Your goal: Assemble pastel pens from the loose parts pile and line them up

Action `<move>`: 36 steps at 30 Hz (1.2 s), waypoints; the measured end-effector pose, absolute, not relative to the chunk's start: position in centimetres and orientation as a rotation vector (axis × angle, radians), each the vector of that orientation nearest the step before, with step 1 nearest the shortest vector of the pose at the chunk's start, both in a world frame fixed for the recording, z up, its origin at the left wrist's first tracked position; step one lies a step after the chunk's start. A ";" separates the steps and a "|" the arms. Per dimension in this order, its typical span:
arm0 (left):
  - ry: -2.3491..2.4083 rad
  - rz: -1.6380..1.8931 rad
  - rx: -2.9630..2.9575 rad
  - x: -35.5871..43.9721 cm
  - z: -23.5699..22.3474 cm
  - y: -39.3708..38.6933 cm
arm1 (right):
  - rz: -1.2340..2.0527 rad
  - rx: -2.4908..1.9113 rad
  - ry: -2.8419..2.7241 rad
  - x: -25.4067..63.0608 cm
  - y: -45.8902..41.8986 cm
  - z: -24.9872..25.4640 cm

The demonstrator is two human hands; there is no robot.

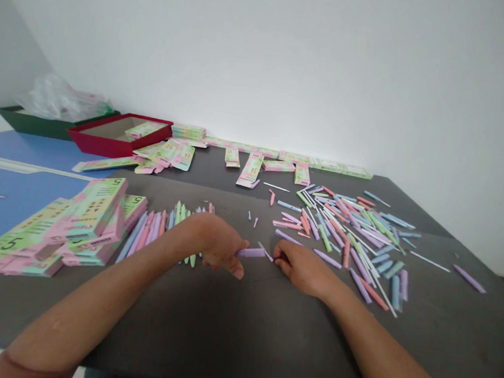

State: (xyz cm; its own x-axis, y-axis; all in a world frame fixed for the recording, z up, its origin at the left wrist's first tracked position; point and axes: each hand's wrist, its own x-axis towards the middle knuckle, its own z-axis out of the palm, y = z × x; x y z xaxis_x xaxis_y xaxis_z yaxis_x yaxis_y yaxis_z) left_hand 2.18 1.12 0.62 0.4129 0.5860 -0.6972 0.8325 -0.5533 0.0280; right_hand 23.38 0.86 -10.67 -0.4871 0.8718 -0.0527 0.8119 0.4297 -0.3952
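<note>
Behind our dark grey bench (265,337) rises a white wall (264,55), with a red tray (101,145) near the far left corner. Our left hand (218,240) has its grip closed on a purple pen barrel (253,252) near the middle, and our right hand (301,268) pinches a slim lilac piece (266,252) by the barrel's end; whether the two parts touch, we cannot tell. Pastel pens (155,227) line up beyond our left forearm, beside stacked printed cartons (95,207), while loose pen parts (346,253) and thin white rods (430,261) spread to our right

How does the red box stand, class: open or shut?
Open: the red box shows no lid on top, and a printed packet is visible inside.
</note>
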 end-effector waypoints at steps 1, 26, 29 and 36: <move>1.217 -0.918 2.303 2.2 0.6 1.1 | 0.561 -1.489 -2.514 23.4 0.9 -10.6; 1.154 -0.827 2.325 2.3 0.2 0.6 | 0.757 -1.321 -2.787 23.3 4.1 -9.2; 1.165 -0.863 2.336 2.4 0.3 0.4 | 0.744 -1.319 -2.798 23.2 4.1 -9.2; 1.170 -0.964 2.364 2.9 0.7 0.2 | 0.736 -1.336 -2.816 23.1 4.3 -9.2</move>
